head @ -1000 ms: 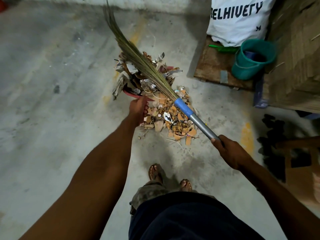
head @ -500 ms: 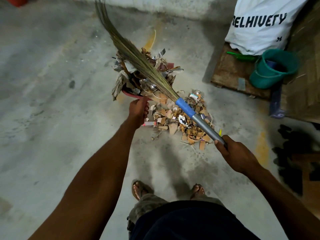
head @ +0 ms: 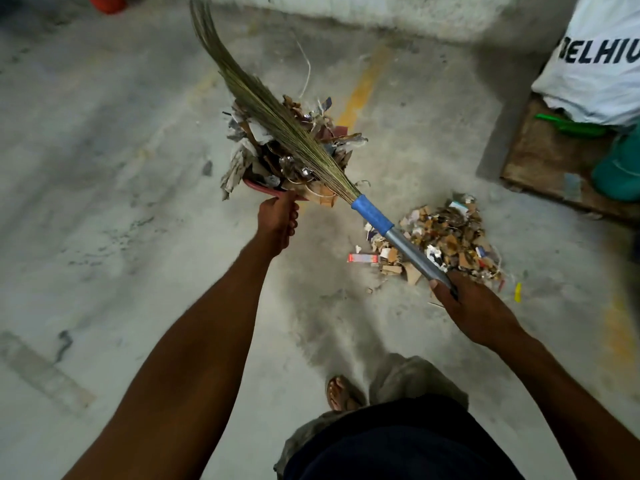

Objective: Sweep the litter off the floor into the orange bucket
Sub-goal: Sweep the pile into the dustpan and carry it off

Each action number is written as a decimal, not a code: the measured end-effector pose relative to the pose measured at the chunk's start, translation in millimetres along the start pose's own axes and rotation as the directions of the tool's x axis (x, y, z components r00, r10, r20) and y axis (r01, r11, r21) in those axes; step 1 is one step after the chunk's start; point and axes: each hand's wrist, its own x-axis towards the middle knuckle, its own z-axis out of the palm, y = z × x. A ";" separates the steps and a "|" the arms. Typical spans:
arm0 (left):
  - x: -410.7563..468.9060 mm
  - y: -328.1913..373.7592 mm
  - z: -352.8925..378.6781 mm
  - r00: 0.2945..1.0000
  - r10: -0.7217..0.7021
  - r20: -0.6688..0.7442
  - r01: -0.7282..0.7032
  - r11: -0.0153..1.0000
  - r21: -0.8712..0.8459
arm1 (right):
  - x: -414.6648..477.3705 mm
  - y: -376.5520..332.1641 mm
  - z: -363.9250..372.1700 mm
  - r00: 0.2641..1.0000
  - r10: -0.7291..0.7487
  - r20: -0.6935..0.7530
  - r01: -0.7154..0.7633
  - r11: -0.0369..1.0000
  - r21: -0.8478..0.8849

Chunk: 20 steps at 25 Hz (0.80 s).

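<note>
My left hand [head: 278,218] grips the near edge of a red dustpan [head: 263,188] heaped with torn cardboard and paper litter [head: 298,150]. My right hand [head: 464,306] is closed on the grey handle of a broom [head: 408,244]. Its blue collar and long straw bristles [head: 263,105] lie across the top of the loaded pan. A second pile of litter [head: 450,233] lies on the concrete floor to the right, under the handle. An orange bucket [head: 105,0] shows only as a sliver at the top left edge.
A white printed sack [head: 595,81] and a green bucket [head: 620,168] stand on a wooden board [head: 543,161] at the right. A low concrete wall runs along the back. A red packet [head: 362,258] lies beside the pile. My sandalled foot [head: 341,393] is below.
The loaded dustpan and the broom have moved left, away from the floor pile. The view has swung left, and the orange bucket's edge has come into sight.
</note>
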 end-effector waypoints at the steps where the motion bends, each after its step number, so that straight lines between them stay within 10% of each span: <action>1: 13.3 4.8 -15.9 1.000 0.002 -0.009 -0.002 1.000 -0.017 | 15.0 -15.7 4.5 1.000 -0.026 0.004 0.026 1.000 -0.002; 20: 341.7 200.3 -190.3 0.960 -0.010 -0.279 -0.035 0.987 -0.158 | 425.9 -287.2 9.6 0.924 -0.380 0.045 0.382 0.924 -0.025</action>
